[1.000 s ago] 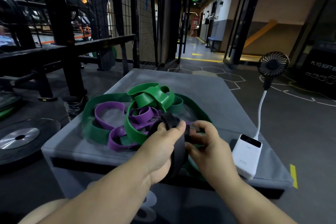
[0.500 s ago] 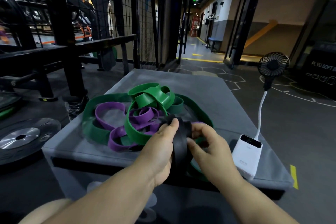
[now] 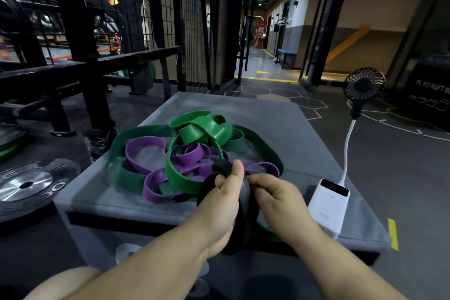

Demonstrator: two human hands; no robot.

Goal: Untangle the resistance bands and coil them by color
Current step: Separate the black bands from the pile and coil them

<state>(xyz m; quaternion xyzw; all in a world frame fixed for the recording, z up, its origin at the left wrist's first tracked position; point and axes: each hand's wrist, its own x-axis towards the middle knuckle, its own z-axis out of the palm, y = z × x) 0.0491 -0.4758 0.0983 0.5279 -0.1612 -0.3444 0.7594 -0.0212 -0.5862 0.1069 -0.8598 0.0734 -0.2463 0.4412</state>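
- We judge that the black band (image 3: 206, 186) is the one being coiled. The left hand (image 3: 219, 204) grips its loops at the near edge of the surface with the thumb on top, and the right hand (image 3: 280, 200) pinches the band just beside that thumb.
- Next, we reckon, the loose length needs winding on without slackening the coil.
- The green bands (image 3: 202, 126) and purple bands (image 3: 146, 143) lie tangled just beyond the hands, not yet sorted.
- The grey padded surface (image 3: 280, 124) also carries a white power bank (image 3: 327, 204) with a small fan (image 3: 364, 84). A weight plate (image 3: 26, 185) and a dark rack (image 3: 73, 31) stand to the left in a dim gym.
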